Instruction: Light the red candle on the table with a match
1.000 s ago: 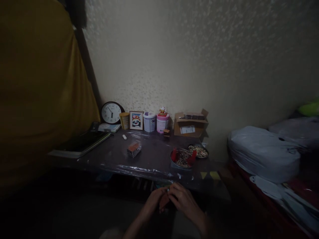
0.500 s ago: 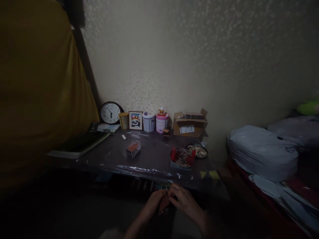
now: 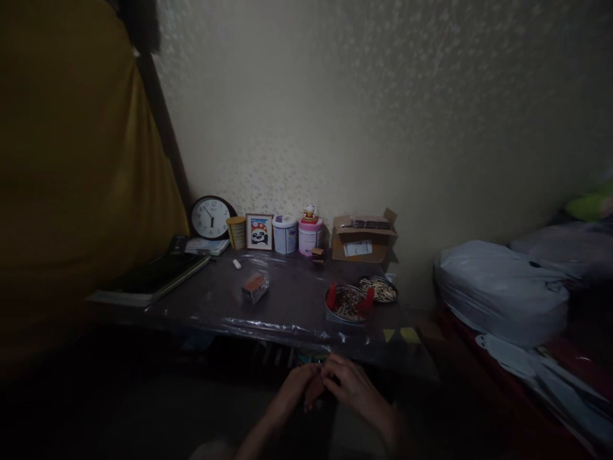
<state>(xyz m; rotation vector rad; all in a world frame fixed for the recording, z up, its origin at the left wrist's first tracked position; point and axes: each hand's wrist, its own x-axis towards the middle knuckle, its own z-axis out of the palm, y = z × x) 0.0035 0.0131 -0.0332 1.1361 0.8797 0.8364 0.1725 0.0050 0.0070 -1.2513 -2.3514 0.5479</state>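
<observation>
Reddish piece (image 3: 313,391) pinched between left hand (image 3: 293,385) and right hand (image 3: 353,388), both curled close, round tin (image 3: 348,305) of patterned bits on table (image 3: 297,300), open box (image 3: 364,241) behind

The round black-rimmed, white-faced clock (image 3: 211,218) is showing hour numerals, 12 at top; the white label (image 3: 357,248) on the brown cardboard box (image 3: 342,246) is blurring beyond reading.
</observation>
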